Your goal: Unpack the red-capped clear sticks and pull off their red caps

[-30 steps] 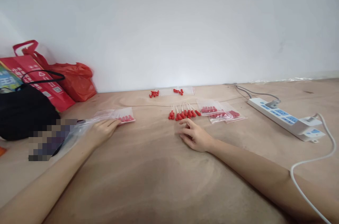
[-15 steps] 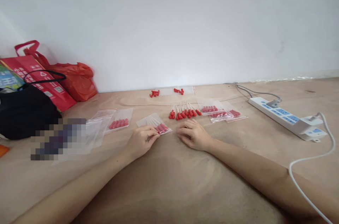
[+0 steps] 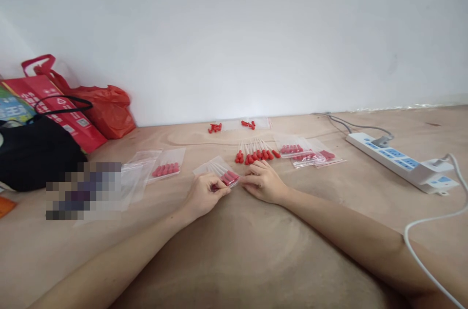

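My left hand pinches the near edge of a clear zip bag on the table. Inside this bag lie several droppers with red bulbs, their thin pale tubes pointing away from me. At the bag's right corner is my right hand, thumb and index finger closed on the edge. Just beyond that hand, a loose row of droppers lies with the red bulbs toward me. Filled zip bags overlap to the right, and another filled bag lies to the left.
Clear bags spread at left beside a blurred patch. Loose red bulbs lie near the wall. A power strip with a white cable occupies the right. Red bags and a black bag stand at far left.
My left hand and the zip bag have shifted slightly right. My right hand's thumb and index finger have come in to the bag's right corner.
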`<state>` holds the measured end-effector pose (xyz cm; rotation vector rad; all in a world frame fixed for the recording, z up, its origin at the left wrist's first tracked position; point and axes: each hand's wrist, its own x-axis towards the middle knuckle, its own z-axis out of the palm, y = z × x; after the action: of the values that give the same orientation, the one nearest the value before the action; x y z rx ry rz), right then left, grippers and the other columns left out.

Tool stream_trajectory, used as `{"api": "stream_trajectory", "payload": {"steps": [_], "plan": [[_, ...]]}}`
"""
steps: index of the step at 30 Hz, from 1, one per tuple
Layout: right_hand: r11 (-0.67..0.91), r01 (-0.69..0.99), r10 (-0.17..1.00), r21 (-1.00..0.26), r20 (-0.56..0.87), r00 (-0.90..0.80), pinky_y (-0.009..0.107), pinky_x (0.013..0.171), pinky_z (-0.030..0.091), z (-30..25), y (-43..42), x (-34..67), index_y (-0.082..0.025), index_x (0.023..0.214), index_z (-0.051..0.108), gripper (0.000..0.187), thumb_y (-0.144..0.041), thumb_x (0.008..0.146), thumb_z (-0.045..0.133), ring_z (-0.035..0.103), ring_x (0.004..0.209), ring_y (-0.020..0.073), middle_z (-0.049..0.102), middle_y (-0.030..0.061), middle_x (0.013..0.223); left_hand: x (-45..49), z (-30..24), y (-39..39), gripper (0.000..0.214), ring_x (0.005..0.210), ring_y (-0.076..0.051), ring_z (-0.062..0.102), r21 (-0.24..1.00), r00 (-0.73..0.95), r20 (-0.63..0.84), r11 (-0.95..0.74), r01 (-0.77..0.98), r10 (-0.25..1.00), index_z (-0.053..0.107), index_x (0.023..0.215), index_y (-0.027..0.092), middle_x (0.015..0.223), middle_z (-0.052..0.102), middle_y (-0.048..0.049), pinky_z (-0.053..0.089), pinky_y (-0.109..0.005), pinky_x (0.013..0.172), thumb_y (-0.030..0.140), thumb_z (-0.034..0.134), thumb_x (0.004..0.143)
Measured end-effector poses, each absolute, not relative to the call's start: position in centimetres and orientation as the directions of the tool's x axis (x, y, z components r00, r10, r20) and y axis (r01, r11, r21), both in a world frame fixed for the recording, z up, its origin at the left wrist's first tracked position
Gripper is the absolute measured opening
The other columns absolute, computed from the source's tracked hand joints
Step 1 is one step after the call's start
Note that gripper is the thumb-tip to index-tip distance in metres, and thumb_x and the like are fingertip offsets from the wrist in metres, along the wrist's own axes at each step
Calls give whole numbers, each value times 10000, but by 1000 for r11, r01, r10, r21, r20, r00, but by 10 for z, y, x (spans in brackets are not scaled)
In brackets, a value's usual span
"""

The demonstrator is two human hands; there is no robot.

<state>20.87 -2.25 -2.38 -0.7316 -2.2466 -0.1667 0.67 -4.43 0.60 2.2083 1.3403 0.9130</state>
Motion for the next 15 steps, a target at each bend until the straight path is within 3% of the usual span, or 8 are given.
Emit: {"api": "stream_trajectory", "payload": {"steps": [10, 15], "plan": [[713, 695, 548, -94, 693, -468, 317, 679, 260, -21, -21, 194, -174, 739, 571, 114, -275, 688, 583, 442, 766, 161, 561, 32, 758, 5, 0, -44, 165, 556, -119, 523, 638, 318, 338, -464, 614, 886, 603, 520, 167, 572, 594, -2, 420, -239, 534, 260, 631, 654], [769, 636, 508, -68, 668, -543, 321, 701, 243, -20, -21, 192, -188, 718, 559, 38, -182, 681, 551, 436, 774, 150, 564, 20, 787, 4, -5, -42, 162, 547, -119, 522, 665, 291, 327, -438, 605, 899, 596, 515, 166, 569, 590, 2, 418, -238, 519, 264, 648, 633]]}}
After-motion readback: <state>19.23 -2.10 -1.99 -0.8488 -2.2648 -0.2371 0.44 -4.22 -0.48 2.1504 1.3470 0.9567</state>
